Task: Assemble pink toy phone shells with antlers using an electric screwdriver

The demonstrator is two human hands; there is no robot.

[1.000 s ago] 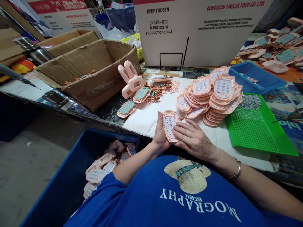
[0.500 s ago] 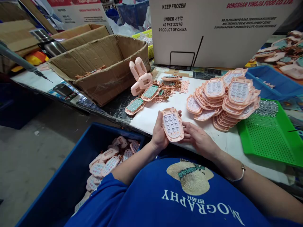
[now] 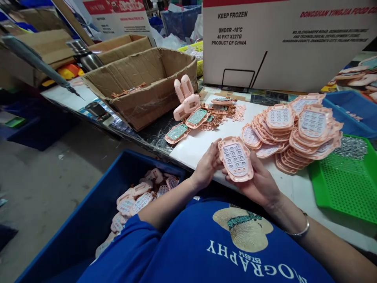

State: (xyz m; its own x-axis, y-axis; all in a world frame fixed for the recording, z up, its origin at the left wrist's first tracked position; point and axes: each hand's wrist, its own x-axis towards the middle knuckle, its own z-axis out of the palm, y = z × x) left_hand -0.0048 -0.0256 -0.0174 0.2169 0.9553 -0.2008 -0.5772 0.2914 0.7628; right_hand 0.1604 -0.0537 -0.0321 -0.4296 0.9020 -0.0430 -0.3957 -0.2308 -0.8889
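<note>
A pink plastic shell with a white keypad inside (image 3: 236,159) is held above the table's front edge, its keypad side facing up. My right hand (image 3: 262,179) grips the shell from its right side and below. On the other side, my left hand (image 3: 206,165) has its fingers at the shell's left edge, partly hidden behind it. Stacks of similar pink shells (image 3: 312,122) stand to the right on the white table sheet (image 3: 191,157). Pink shells with green circuit boards (image 3: 196,118) lie behind my left hand, among small brown and pink parts.
A blue bin (image 3: 85,208) with pink pieces stands below left. On the table are an open cardboard box (image 3: 147,102), a green tray (image 3: 344,188) with small metal parts and a blue tray (image 3: 353,102). A screwdriver (image 3: 41,63) hangs at the upper left.
The shell has passed from my left hand to my right hand. My left hand has drawn back to its left edge. The view has shifted, so the table items appear farther right.
</note>
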